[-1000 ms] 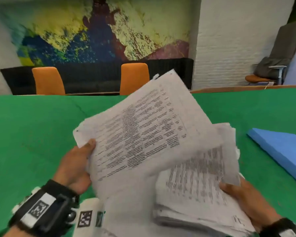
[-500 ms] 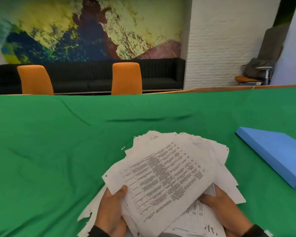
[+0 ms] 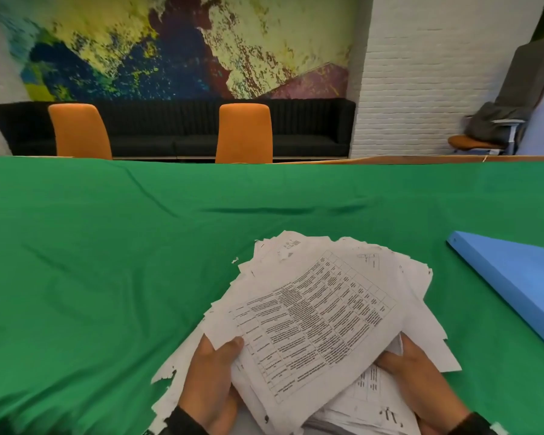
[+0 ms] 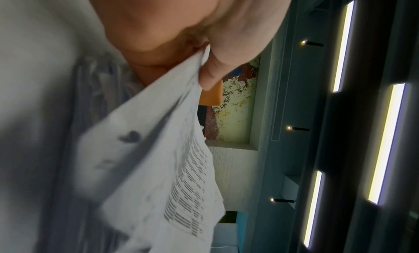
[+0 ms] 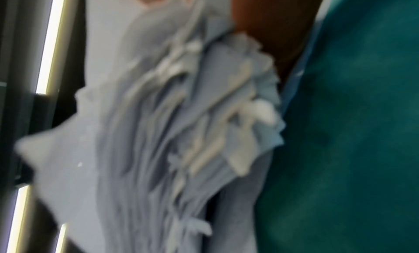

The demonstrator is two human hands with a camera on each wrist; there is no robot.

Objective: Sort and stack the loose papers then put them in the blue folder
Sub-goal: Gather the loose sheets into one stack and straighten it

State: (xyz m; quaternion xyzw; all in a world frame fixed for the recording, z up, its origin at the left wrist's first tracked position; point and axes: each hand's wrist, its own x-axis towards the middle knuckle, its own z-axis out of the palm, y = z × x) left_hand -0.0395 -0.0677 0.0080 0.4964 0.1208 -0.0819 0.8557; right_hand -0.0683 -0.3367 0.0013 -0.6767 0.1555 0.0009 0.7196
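Observation:
A thick, uneven pile of printed white papers (image 3: pixel 314 318) lies low over the green table near its front edge, fanned out with ragged edges. My left hand (image 3: pixel 215 372) grips the pile's left side, thumb on the top sheet. In the left wrist view the thumb (image 4: pixel 213 72) pinches the printed sheets (image 4: pixel 181 167). My right hand (image 3: pixel 421 378) holds the pile's right side, its fingers tucked under the upper sheets. The right wrist view shows the blurred layered paper edges (image 5: pixel 181 131). The shut blue folder (image 3: pixel 515 284) lies flat to the right, apart from the papers.
A green cloth (image 3: pixel 107 262) covers the whole table, with a few wrinkles. Two orange chairs (image 3: pixel 244 133) stand beyond the far edge, before a dark sofa and a painted wall. A grey chair (image 3: pixel 496 130) stands at the far right.
The sheets my left hand held up a second ago have come down onto the pile in my right hand; both hands now hold one merged pile lower, nearer the table.

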